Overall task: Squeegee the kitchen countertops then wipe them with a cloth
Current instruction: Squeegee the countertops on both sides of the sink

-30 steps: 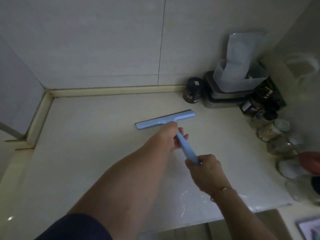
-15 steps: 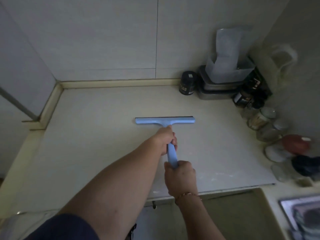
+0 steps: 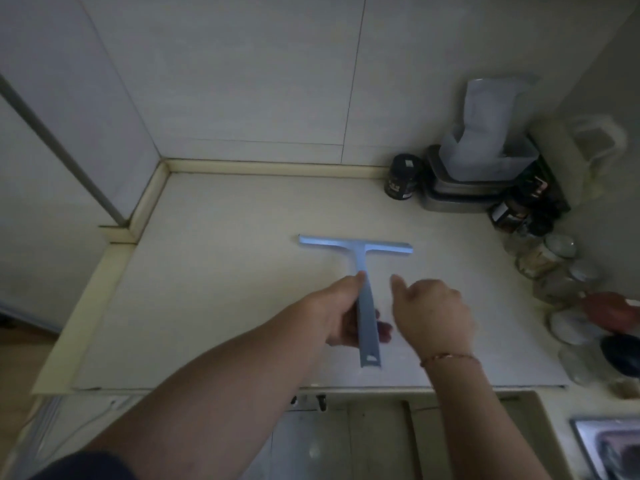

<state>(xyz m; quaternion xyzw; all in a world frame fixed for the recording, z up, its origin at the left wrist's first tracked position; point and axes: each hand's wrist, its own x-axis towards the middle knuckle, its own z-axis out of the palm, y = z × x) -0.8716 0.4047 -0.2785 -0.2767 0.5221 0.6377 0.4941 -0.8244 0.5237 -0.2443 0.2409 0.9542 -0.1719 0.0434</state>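
Squeegee [image 3: 356,249] on pale countertop [image 3: 207,289], left hand [image 3: 341,311] gripping, right hand [image 3: 434,313] loosely curled.

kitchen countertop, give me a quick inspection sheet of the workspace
surface: pale countertop, bare where the squeegee works
job's things: blue squeegee, blade on the counter; no cloth seen
clutter: black jar, stacked metal tins, glass jars along the right side
grips: left hand holds the squeegee handle; right hand beside it, off the handle, loosely curled
cables: nothing seen
surroundings: tiled wall, sink corner lower right
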